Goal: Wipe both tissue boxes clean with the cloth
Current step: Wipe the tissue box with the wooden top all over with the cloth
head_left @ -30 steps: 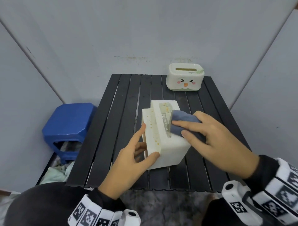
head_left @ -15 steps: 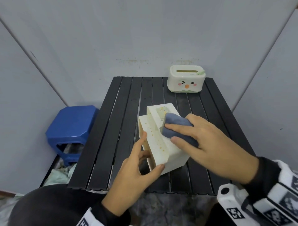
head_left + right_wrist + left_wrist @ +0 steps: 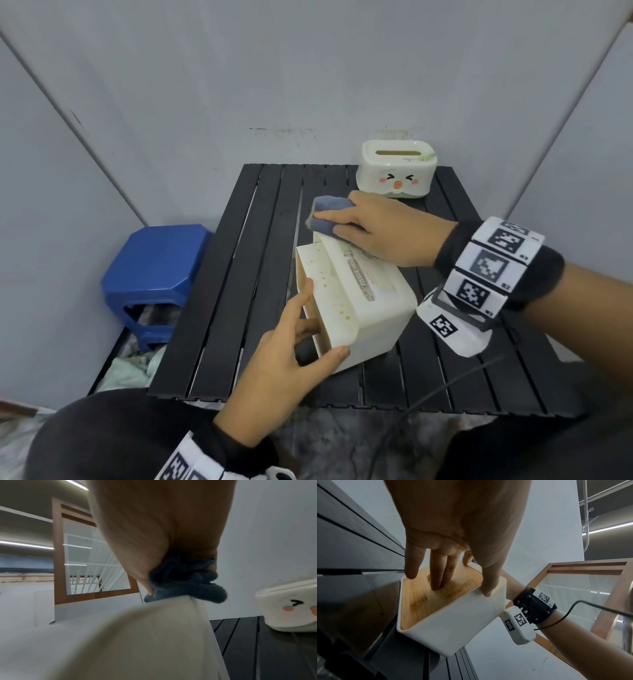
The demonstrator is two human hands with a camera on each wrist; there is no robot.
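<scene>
gripping tissue box point(image 3: 370, 305), left hand point(image 3: 284, 363); right hand point(image 3: 376, 229) clutching cloth point(image 3: 327, 214).

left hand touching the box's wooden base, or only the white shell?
Touching. In the left wrist view, the left hand has two fingers dipping into the cutout of the wooden base of the white tissue box, thumb on the shell.

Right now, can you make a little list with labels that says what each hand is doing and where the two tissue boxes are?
left hand: grips the white box, tipped on its side, two fingers in its wooden lid's slot
right hand: presses the blue cloth on that box's far end
face box: upright at the table's far edge, untouched
stool: blue, left of the table
</scene>
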